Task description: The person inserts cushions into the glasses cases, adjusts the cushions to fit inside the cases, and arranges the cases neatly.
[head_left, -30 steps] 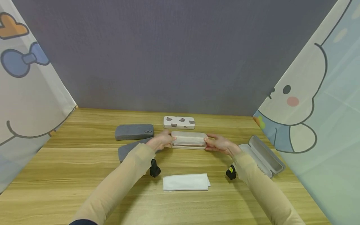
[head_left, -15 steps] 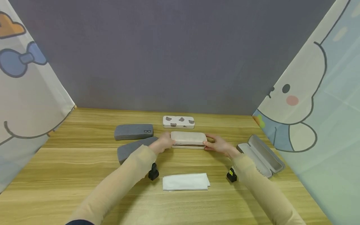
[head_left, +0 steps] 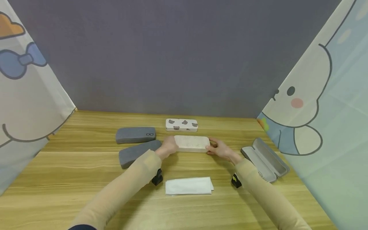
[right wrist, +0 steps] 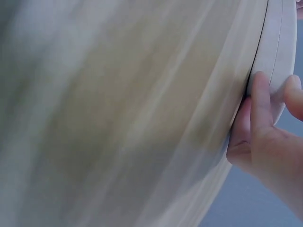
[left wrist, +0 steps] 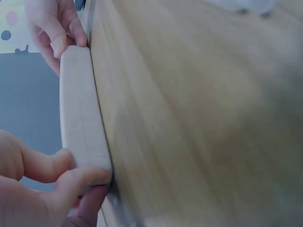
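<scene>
A cream glasses case (head_left: pixel 192 143) lies closed on the wooden table, its long side facing me. At its left end my left hand (head_left: pixel 169 145) grips it, thumb and fingers bent around the corner in the left wrist view. My right hand (head_left: pixel 219 148) holds the opposite end; the right wrist view has a finger along the case's side (right wrist: pixel 277 42) and the thumb at its top. Lid and base meet along a thin seam there. The inside of the case is hidden.
Nearer me lies a folded white cloth (head_left: pixel 188 186). Two grey glasses cases (head_left: pixel 135 135) sit on the left, the closer one beside my left wrist. Behind stands a bear-print case (head_left: pixel 181 125). An open grey case (head_left: pixel 265 159) lies by my right forearm.
The cream case's lid has come down: it stood open with white material showing inside, then partly lowered, and is now closed. Both hands have stayed at its ends.
</scene>
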`<state>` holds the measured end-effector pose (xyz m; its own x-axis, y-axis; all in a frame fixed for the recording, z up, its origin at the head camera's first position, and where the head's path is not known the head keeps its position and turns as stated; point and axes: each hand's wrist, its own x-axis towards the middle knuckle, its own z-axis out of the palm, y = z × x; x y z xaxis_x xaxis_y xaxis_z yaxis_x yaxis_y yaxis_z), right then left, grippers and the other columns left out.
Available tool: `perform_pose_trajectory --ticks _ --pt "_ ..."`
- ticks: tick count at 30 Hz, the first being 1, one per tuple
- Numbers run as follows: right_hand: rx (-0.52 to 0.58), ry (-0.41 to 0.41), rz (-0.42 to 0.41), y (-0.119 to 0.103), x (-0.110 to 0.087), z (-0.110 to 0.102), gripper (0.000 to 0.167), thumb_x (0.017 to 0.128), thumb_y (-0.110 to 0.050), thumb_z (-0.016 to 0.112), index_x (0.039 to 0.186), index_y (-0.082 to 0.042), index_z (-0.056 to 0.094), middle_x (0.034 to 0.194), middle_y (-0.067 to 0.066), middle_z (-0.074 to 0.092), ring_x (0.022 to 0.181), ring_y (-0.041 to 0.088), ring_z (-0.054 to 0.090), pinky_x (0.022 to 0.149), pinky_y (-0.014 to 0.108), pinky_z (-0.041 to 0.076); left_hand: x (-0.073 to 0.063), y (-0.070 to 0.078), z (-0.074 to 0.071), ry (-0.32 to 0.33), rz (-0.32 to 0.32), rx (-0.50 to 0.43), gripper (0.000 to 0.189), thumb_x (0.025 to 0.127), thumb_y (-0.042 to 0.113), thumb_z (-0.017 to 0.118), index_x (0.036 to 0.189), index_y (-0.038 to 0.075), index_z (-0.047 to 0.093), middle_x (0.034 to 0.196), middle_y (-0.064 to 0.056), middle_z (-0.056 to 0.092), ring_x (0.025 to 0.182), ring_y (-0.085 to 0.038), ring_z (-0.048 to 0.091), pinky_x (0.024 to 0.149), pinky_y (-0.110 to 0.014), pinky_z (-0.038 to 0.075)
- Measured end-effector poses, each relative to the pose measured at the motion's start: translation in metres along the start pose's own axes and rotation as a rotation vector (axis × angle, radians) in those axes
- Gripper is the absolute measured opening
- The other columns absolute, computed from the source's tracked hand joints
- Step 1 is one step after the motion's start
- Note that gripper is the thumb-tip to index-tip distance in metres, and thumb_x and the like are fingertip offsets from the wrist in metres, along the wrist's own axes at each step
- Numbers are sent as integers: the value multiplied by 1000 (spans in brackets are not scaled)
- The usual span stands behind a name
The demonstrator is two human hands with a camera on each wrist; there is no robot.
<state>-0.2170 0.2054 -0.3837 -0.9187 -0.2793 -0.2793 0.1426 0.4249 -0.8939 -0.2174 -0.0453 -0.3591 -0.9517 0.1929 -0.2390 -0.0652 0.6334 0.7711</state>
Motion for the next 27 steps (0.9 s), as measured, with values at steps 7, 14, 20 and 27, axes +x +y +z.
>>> perform_pose_trajectory --ticks 7,14,20,27 --pt "-17 -13 14 -7 8 -1 63 99 -2 47 150 8 11 138 41 38 120 38 54 93 29 54 12 6 -4 -40 -45 36 40 86 -11 43 126 -14 44 120 -24 51 78 -24 43 52 -25 32" --pt "-8 -20 42 -13 20 -2 64 99 -2 48 150 8 12 140 40 36 122 37 53 94 30 53 22 9 -6 -43 -92 106 31 90 -7 40 120 -10 46 97 -18 49 53 -15 28 45 -24 27" --pt "10 -45 62 -18 31 -3 64 100 -3 46 152 5 10 146 38 29 132 42 43 101 34 49 34 8 -10 -20 -98 177 31 90 -6 42 120 -11 49 99 -19 53 57 -16 34 46 -24 30" --pt "-10 -26 54 -21 43 -1 64 99 -2 48 151 5 13 147 37 29 130 41 46 98 32 51 43 7 -16 -16 -105 155 43 89 -8 43 132 -12 41 109 -21 50 68 -21 38 52 -27 32"
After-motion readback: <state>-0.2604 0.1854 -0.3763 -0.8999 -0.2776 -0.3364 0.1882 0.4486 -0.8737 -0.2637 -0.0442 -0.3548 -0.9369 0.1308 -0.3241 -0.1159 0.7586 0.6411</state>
